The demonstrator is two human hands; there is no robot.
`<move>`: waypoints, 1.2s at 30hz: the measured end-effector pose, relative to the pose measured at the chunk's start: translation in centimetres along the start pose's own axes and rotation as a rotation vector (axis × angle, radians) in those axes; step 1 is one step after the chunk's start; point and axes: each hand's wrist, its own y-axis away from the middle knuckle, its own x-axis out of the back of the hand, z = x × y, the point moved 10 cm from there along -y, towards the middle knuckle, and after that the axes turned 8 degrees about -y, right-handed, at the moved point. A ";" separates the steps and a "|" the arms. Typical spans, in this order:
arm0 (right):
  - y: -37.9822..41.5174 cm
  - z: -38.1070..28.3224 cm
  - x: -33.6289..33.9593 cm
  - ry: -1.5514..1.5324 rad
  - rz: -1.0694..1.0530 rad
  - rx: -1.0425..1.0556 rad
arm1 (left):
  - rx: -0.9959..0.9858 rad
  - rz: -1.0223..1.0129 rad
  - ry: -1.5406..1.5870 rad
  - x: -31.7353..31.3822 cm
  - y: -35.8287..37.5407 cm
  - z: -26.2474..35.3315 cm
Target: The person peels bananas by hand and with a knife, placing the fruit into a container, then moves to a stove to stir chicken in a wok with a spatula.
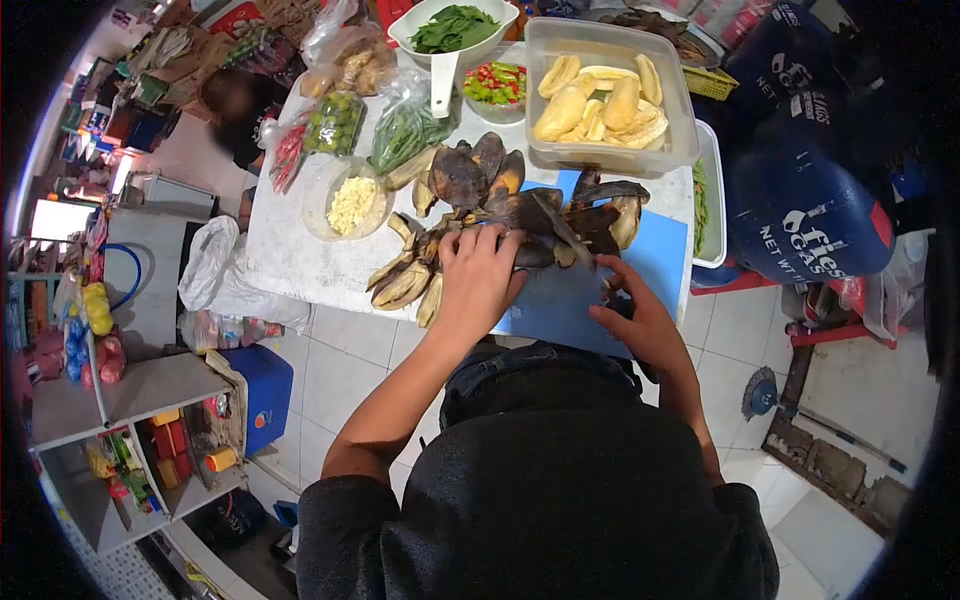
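Observation:
My left hand (478,272) lies palm down on a pile of dark, blackened peels (400,285) that look like banana peels; its fingers are bent over them and the thumb stands apart. My right hand (638,308) is closed around the handle of a knife (565,230), its blade pointing up and left across the pile. Dark, unpeeled-looking bananas (458,178) lie just beyond my left hand. Beneath the knife is a blue cutting board (655,265), partly covered by the pile. Peeled yellowish bananas (622,100) fill a clear plastic tub (683,135) at the back.
On the white table (275,240) are a bowl of chopped garlic (352,205), bagged green vegetables (410,130), sliced peppers (495,83) and a white strainer (443,75) of leaves. A tray of green beans (703,200) stands at the right. Blue gas cylinders (800,215) stand beyond it.

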 end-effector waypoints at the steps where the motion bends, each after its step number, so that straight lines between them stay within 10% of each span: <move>1: 0.1 0.4 0.3 -0.037 0.018 -0.029 | 0.040 -0.034 -0.039 -0.4 -0.3 -0.3; 9: 1.1 1.5 1.7 -0.073 0.126 -0.088 | 0.078 -0.098 -0.239 -1.6 -2.2 -0.1; 15: 1.1 1.2 2.0 -0.027 0.139 0.001 | 0.046 0.037 0.206 1.9 -2.7 -1.8; 25: 0.7 -0.2 -0.1 -0.170 0.030 -0.049 | 0.523 0.434 1.398 5.2 -1.6 -11.3; 36: -3.4 -1.5 -5.3 -0.187 -0.229 -0.104 | 0.867 0.553 1.387 0.1 5.4 -11.8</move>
